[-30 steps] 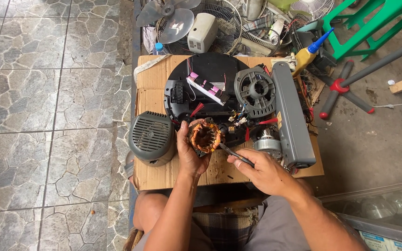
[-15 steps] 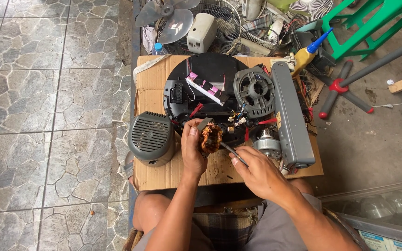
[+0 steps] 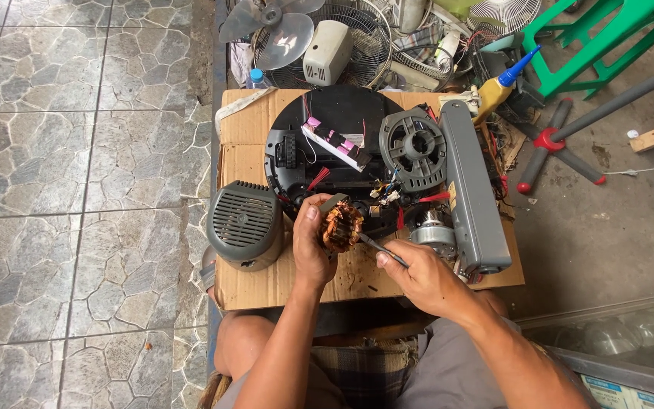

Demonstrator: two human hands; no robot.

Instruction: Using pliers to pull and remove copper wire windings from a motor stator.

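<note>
The copper-wound stator (image 3: 340,226) sits near the middle of the cardboard sheet (image 3: 244,155), lifted just above it in our left hand (image 3: 312,246). Going left to right, we first see the grey vented motor cover (image 3: 244,224) resting at the left edge of the cardboard, just beside that hand. Our left hand is clamped on the stator, thumb on its near-left side and fingers wrapped behind it. Behind it lies the round black base (image 3: 342,144), wires trailing from its near edge. Next comes the thin dark tool (image 3: 378,248), its tip touching the stator's right side; our right hand (image 3: 421,276) is closed around the handle in a pinch. Further right we have 1 grey round grille housing (image 3: 413,148), a small metal motor part (image 3: 433,235) and the long grey column (image 3: 472,189). We judge the main risk to be the tool tip slipping across the windings: too much push could nick the thin copper wire or its coating. A loose grip could let the stator twist or drop onto the parts below. The tip also points toward our left fingers, so a sudden slip could jab them. The trailing wires nearby could snag.
</note>
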